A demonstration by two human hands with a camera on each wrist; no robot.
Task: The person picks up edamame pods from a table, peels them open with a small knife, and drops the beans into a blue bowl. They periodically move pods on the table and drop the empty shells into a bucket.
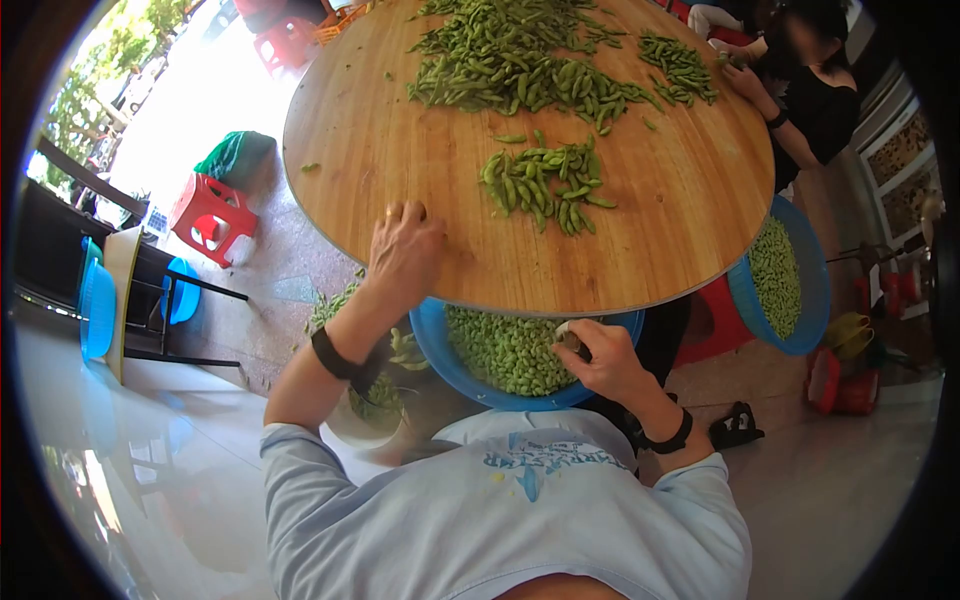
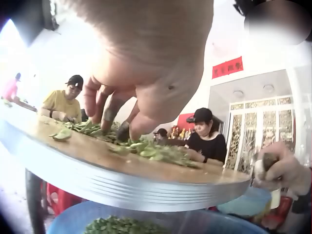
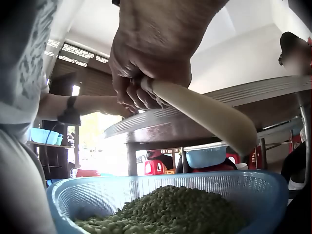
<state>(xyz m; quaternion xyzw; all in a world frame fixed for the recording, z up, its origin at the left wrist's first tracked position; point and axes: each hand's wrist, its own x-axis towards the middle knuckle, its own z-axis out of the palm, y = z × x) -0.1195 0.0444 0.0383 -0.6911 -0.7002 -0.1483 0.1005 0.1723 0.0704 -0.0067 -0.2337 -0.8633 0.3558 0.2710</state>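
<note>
My left hand is at the near left edge of the round wooden table, its fingers pointing down to the tabletop. A small heap of green edamame pods lies to its right, apart from it in the head view. My right hand is over a blue basket of shelled green beans, below the table edge. It grips a smooth, cream-coloured handle-like thing that sticks out of the fist; I cannot tell its kind.
A large pile of pods covers the far tabletop. A second person sits at the right, with another blue basket of beans nearby. To the left stands a red stool. Beside my left arm is a container with pods.
</note>
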